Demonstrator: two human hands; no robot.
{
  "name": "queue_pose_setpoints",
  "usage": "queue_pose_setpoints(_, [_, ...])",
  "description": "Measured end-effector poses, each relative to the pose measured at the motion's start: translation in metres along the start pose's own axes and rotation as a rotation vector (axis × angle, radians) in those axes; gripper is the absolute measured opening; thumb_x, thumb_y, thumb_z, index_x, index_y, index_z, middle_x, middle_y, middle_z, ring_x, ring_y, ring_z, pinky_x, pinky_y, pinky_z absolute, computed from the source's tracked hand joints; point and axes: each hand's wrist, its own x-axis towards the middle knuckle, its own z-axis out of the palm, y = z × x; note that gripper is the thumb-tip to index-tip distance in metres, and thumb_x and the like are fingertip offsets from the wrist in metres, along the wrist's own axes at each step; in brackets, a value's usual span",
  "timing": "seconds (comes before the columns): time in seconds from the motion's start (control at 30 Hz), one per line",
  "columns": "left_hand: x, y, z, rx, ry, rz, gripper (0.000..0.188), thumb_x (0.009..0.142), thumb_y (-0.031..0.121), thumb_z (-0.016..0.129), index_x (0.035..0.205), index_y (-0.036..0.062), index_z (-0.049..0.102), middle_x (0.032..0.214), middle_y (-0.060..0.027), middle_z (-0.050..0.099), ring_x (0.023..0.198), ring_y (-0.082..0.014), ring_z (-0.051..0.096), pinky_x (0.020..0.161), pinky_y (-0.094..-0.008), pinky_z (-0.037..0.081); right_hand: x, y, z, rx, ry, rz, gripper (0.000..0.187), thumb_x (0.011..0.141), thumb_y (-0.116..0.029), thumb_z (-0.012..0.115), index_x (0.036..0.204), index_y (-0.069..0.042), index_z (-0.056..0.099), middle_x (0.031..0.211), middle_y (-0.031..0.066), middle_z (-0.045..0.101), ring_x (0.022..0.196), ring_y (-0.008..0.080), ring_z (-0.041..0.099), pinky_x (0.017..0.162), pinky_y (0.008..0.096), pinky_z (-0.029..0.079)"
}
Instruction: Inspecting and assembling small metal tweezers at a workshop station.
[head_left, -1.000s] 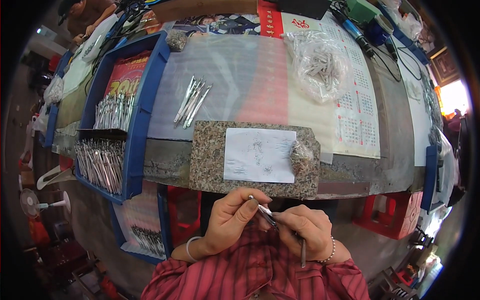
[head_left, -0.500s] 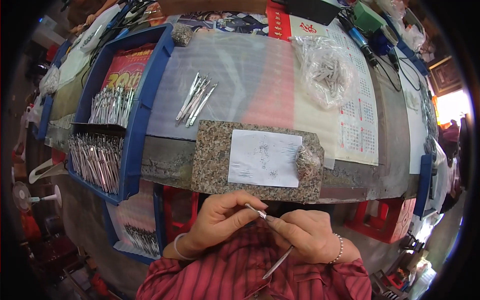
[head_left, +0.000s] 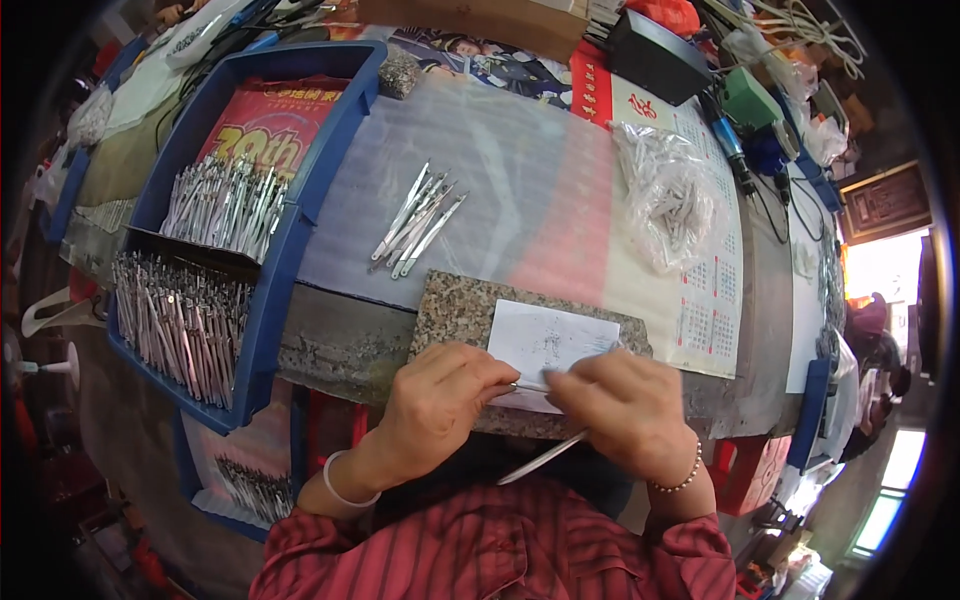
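Observation:
My left hand (head_left: 440, 392) is closed, thumb and forefinger pinching a small slim metal piece (head_left: 513, 386) above the near edge of a white paper sheet (head_left: 550, 325). Tiny dark specks and thin bits lie scattered on that sheet, which rests on a speckled granite slab (head_left: 455, 300). Close to the pinched piece, my right hand (head_left: 630, 405) grips a slim silver tool, perhaps tweezers (head_left: 543, 459), whose flat pointed end sticks out below the palm toward my body. The right fingertips are slightly blurred, and the slab's right side is partly covered by that hand.
Several slim metal pieces (head_left: 420, 220) lie on the plastic-covered table beyond the slab. At left stands a blue tray (head_left: 290, 260) packed with more, and a lower blue tray (head_left: 190, 470) sits beneath. A clear bag of pale pieces (head_left: 675, 200) lies at right, near cables and boxes.
Both hands have moved forward and up from my chest to over the paper, taking the metal piece and tool along. The right hand now hides the small bag on the slab.

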Motion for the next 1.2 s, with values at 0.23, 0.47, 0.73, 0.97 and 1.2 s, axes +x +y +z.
queue_pose_setpoints(0.23, [-0.003, -0.006, 0.010, 0.358, 0.167, 0.042, 0.020, 0.071, 0.002, 0.069, 0.088, 0.0064, 0.061, 0.081, -0.0053, 0.059, 0.082, -0.0222, 0.061, 0.076, -0.0353, 0.042, 0.007, 0.003, -0.012, 0.285, 0.449, 0.193, 0.043, 0.097, -0.034, 0.041, 0.098, 0.003, 0.063, 0.093, 0.0193, 0.068, 0.065, 0.0233, 0.059, 0.053, 0.0311, 0.047])
queue_pose_setpoints(0.47, [-0.002, -0.004, 0.007, 0.442, 0.005, 0.037, 0.019, 0.072, 0.008, 0.063, 0.091, 0.0047, 0.061, 0.091, -0.0062, 0.056, 0.098, -0.0250, 0.057, 0.084, -0.0398, 0.038, -0.006, -0.012, -0.034, 0.124, 0.082, 0.199, 0.028, 0.078, -0.012, 0.065, 0.103, -0.001, 0.063, 0.085, 0.0115, 0.068, 0.060, 0.0243, 0.063, 0.051, 0.0300, 0.047])
queue_pose_setpoints(0.73, [-0.009, -0.013, -0.004, 0.332, 0.041, -0.044, 0.021, 0.070, 0.004, 0.064, 0.092, 0.0029, 0.061, 0.092, -0.0092, 0.055, 0.099, -0.0292, 0.056, 0.085, -0.0414, 0.043, 0.013, 0.000, 0.017, 0.431, -0.022, 0.228, 0.036, 0.091, -0.032, 0.057, 0.104, 0.001, 0.059, 0.097, 0.0152, 0.067, 0.070, 0.0269, 0.067, 0.055, 0.0320, 0.052])
queue_pose_setpoints(0.97, [-0.013, -0.012, -0.005, 0.336, 0.042, 0.008, 0.024, 0.070, 0.004, 0.063, 0.093, 0.0009, 0.059, 0.095, -0.0107, 0.054, 0.101, -0.0304, 0.055, 0.087, -0.0420, 0.043, 0.042, -0.018, 0.028, 0.380, -0.028, 0.150, 0.024, 0.084, -0.024, 0.066, 0.094, -0.004, 0.058, 0.093, 0.0109, 0.066, 0.068, 0.0240, 0.065, 0.053, 0.0299, 0.050])
queue_pose_setpoints(1.2, [-0.010, -0.015, -0.003, 0.351, 0.060, 0.019, 0.020, 0.071, 0.003, 0.063, 0.091, 0.0011, 0.059, 0.093, -0.0104, 0.054, 0.100, -0.0294, 0.055, 0.087, -0.0408, 0.044, 0.021, -0.022, 0.007, 0.497, 0.256, 0.342, 0.035, 0.096, -0.029, 0.048, 0.098, 0.003, 0.061, 0.096, 0.0204, 0.068, 0.073, 0.0290, 0.069, 0.059, 0.0328, 0.055])
